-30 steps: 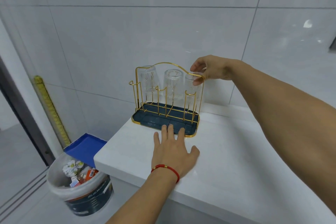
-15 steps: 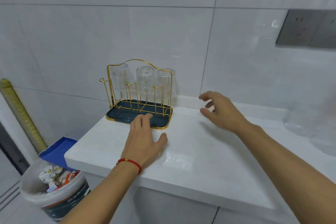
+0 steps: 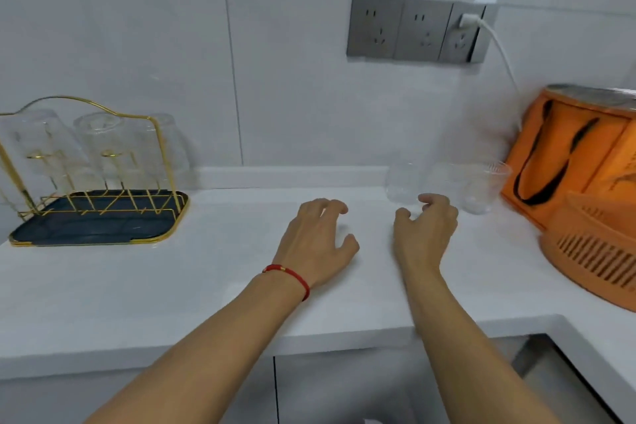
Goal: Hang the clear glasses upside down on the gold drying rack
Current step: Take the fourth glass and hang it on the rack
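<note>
The gold drying rack (image 3: pixel 161 155) with a dark blue tray stands at the far left of the white counter. Three clear glasses (image 3: pixel 99 144) hang upside down on its back pegs. More clear glasses (image 3: pixel 402 182) stand in a row by the wall at right, the rightmost one (image 3: pixel 481 189) upright. My right hand (image 3: pixel 426 234) is open, its fingertips just in front of the leftmost of these glasses, not touching. My left hand (image 3: pixel 320 241), with a red bracelet at the wrist, hovers open over the counter and holds nothing.
An orange bag (image 3: pixel 568 162) and an orange slotted basket (image 3: pixel 595 248) crowd the right end of the counter (image 3: pixel 172 286). Grey wall sockets (image 3: pixel 416 31) with a white cable plugged in sit above. A sink edge (image 3: pixel 557 354) shows at lower right.
The view has swung right, leaving the rack at the left edge. My right hand has moved from the rack to the standing glasses. My left hand slid right along the counter, away from the rack.
</note>
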A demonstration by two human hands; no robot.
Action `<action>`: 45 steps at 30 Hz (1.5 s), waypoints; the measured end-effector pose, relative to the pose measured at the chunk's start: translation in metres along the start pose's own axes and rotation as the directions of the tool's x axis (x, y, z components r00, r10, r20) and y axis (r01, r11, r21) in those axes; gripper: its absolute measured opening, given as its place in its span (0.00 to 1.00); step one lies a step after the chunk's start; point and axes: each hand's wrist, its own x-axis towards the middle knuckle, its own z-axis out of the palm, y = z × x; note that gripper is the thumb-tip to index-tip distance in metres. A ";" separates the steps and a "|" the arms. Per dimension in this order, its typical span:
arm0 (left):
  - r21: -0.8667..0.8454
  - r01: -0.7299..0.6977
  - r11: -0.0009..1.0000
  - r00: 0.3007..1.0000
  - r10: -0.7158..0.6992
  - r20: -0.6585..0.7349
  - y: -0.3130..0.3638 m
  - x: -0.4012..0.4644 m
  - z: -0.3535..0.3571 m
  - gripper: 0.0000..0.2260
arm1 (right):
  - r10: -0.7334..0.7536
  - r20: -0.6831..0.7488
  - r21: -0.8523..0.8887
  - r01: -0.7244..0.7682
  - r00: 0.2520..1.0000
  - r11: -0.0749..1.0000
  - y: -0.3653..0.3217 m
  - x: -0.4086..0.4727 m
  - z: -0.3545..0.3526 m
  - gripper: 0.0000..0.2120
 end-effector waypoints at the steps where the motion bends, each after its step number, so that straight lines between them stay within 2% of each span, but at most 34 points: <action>1: -0.001 0.003 1.000 1.000 -0.003 0.014 0.001 0.003 0.009 0.21 | 0.068 -0.096 0.033 -0.065 0.993 0.997 0.000 0.001 0.000 0.21; 3: -0.040 0.020 0.999 0.999 -0.019 0.029 -0.001 0.003 0.024 0.20 | 0.153 -0.231 0.088 -0.136 0.961 0.987 0.000 0.005 -0.001 0.26; 4: -0.079 0.042 0.996 0.999 -0.040 0.030 -0.003 0.001 0.027 0.20 | 0.168 -0.249 0.103 -0.146 0.954 0.984 0.001 0.008 0.000 0.31; 6: -0.186 0.091 0.978 0.996 -0.093 -0.003 -0.008 0.001 0.029 0.18 | 0.183 -0.220 0.112 -0.162 0.958 0.980 0.004 0.020 0.002 0.42; 8: -0.269 0.131 0.954 0.989 -0.144 -0.031 -0.010 0.003 0.027 0.16 | 0.208 -0.172 0.133 -0.186 0.963 0.973 0.006 0.037 0.003 0.50; 10: -0.286 0.144 0.947 0.986 -0.161 -0.035 -0.012 0.004 0.024 0.15 | 0.208 -0.138 0.115 -0.193 0.968 0.974 0.010 0.049 0.006 0.49; 14: -0.286 0.146 0.947 0.988 -0.156 -0.015 -0.010 0.004 0.025 0.15 | 0.160 -0.160 0.031 -0.157 0.974 0.987 0.017 0.055 0.009 0.42; 17: -0.300 0.150 0.942 0.986 -0.163 -0.018 -0.010 0.004 0.023 0.16 | 0.142 -0.197 0.075 -0.130 0.970 0.989 0.014 0.048 0.004 0.41; 20: -0.338 0.179 0.924 0.983 -0.180 0.029 -0.008 0.001 0.019 0.18 | 0.017 -0.159 0.180 0.012 0.987 0.984 0.003 0.029 -0.007 0.41; 22: -0.388 0.215 0.896 0.976 -0.211 0.054 -0.005 0.000 0.014 0.22 | -0.146 -0.066 0.196 0.156 0.987 0.968 -0.006 0.013 -0.011 0.40; 24: -0.505 0.256 0.824 0.961 -0.271 0.045 0.000 -0.003 0.007 0.26 | -0.358 0.035 0.153 0.349 0.933 0.925 -0.015 -0.007 -0.010 0.39; 25: -0.568 0.265 0.779 0.954 -0.298 0.036 0.003 -0.005 0.002 0.30 | -0.461 0.092 0.115 0.451 0.883 0.885 -0.018 -0.018 -0.008 0.40; 28: -0.677 0.233 0.698 0.939 -0.342 -0.029 0.006 -0.021 -0.009 0.42 | -0.702 0.258 0.031 0.720 0.664 0.693 -0.022 -0.043 -0.002 0.42; 30: -0.697 0.232 0.678 0.909 -0.407 -0.094 0.000 -0.035 -0.020 0.40 | -0.793 0.289 0.050 0.819 0.536 0.572 -0.027 -0.056 0.000 0.42; 31: -0.716 0.242 0.655 0.887 -0.448 -0.110 -0.005 -0.041 -0.026 0.37 | -0.810 0.299 0.085 0.831 0.504 0.549 -0.032 -0.065 0.000 0.41; 32: -0.741 0.242 0.627 0.872 -0.476 -0.118 -0.012 -0.045 -0.034 0.35 | -0.796 0.325 0.138 0.807 0.510 0.574 -0.037 -0.075 0.002 0.42; 33: -0.769 0.241 0.592 0.862 -0.495 -0.111 -0.021 -0.049 -0.042 0.35 | -0.745 0.377 0.201 0.736 0.550 0.646 -0.044 -0.087 0.003 0.43; 35: -0.835 0.246 0.491 0.844 -0.533 -0.065 -0.036 -0.054 -0.062 0.39 | -0.553 0.542 0.329 0.446 0.632 0.832 -0.060 -0.110 0.004 0.43; 36: -0.874 0.224 0.431 0.846 -0.531 -0.044 -0.042 -0.058 -0.071 0.38 | -0.448 0.633 0.376 0.256 0.631 0.891 -0.066 -0.120 0.007 0.39; 37: -0.904 0.201 0.378 0.854 -0.519 -0.028 -0.047 -0.063 -0.081 0.34 | -0.367 0.705 0.402 0.086 0.607 0.912 -0.074 -0.129 0.010 0.34; 38: -0.920 0.185 0.347 0.861 -0.508 -0.018 -0.052 -0.067 -0.090 0.28 | -0.321 0.741 0.408 -0.015 0.590 0.913 -0.084 -0.136 0.013 0.29; 40: -0.926 0.186 0.329 0.870 -0.492 0.001 -0.063 -0.075 -0.110 0.20 | -0.281 0.770 0.422 -0.126 0.573 0.898 -0.103 -0.147 0.020 0.24; 42: -0.891 0.213 0.401 0.882 -0.472 -0.002 -0.079 -0.085 -0.130 0.15 | -0.250 0.794 0.449 -0.258 0.553 0.855 -0.120 -0.158 0.030 0.21; 43: -0.840 0.226 0.494 0.885 -0.465 -0.035 -0.088 -0.089 -0.140 0.14 | -0.244 0.795 0.453 -0.276 0.555 0.848 -0.127 -0.163 0.034 0.19; 45: -0.604 0.260 0.753 0.878 -0.445 -0.176 -0.114 -0.097 -0.160 0.16 | -0.270 0.741 0.453 -0.161 0.615 0.877 -0.141 -0.170 0.040 0.18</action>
